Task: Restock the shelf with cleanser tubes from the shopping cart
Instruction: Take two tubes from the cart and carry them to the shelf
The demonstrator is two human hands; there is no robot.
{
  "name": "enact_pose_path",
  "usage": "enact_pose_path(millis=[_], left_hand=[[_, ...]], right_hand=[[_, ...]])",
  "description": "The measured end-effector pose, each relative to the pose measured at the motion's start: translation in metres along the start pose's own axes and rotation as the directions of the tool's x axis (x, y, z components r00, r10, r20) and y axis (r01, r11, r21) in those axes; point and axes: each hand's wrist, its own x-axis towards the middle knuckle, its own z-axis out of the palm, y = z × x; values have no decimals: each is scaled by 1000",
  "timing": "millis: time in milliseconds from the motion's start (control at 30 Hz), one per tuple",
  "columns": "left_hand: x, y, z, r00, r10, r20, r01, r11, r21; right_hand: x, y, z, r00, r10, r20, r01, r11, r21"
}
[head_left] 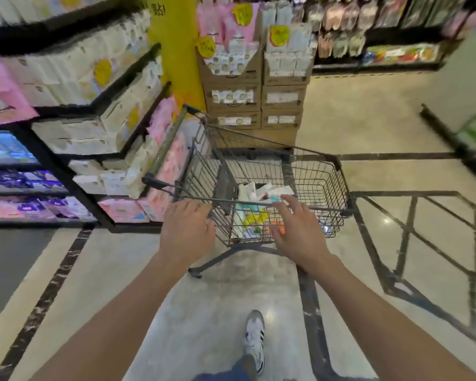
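Hands reach over a wire shopping cart (308,174) in a store aisle, seen from my head camera looking down. My left hand (186,229) lies on the cart's near top rail at its left corner, fingers bent over the bar, though blur keeps me from telling whether they truly grip it. My right hand (297,229) hovers at the same rail further right, fingers spread and relaxed, holding nothing, fingertips just past the bar and over the basket.

Cleanser tubes (261,192) lie in a loose pile on the cart's floor, white and pale packs with teal, yellow and orange ones among them. They sit directly below and just beyond my right fingertips, apart from them, and to the right of my left hand, with the wire wall between.

I see shelves (99,111) on the left stacked with white and pink packs, standing just beside the cart's left side. Cardboard display boxes (256,97) are piled beyond the cart's far end, beside a yellow pillar (176,50). One sneaker (254,339) and a denim trouser hem show on the glossy tiled floor (204,312) below my forearms.
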Motion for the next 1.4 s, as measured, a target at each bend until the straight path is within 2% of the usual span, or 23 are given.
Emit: enact_pose_path(millis=[133,367,633,867,1033,1133,1233,1300,1400], left_hand=[[72,20,36,996,89,-3,-89,995,-50],[191,43,85,985,152,86,-140,981,-138],[262,46,148,961,156,227,-117,977,-178],[306,60,204,924,93,370,-12,977,-215],[339,76,254,865,48,499,39,986,-164],[366,85,294,809,-31,587,151,976,-156],[391,100,336,683,-123,720,322,936,-145],[404,109,367,580,-163,798,481,860,-174],[420,122,419,478,-187,858,667,713,-216]], right_hand=[[41,45,5,996,91,10,-90,994,-60],[125,110,12,983,180,37,-172,972,-161],[191,159,52,962,263,73,-256,963,-85],[249,197,107,927,284,245,-273,959,-78],[293,245,155,865,251,435,-217,968,-127],[320,281,189,790,270,551,-224,963,-151],[342,313,229,714,275,644,-230,961,-155],[352,332,260,688,241,685,-207,969,-134],[365,354,309,653,227,722,-230,968,-97]])
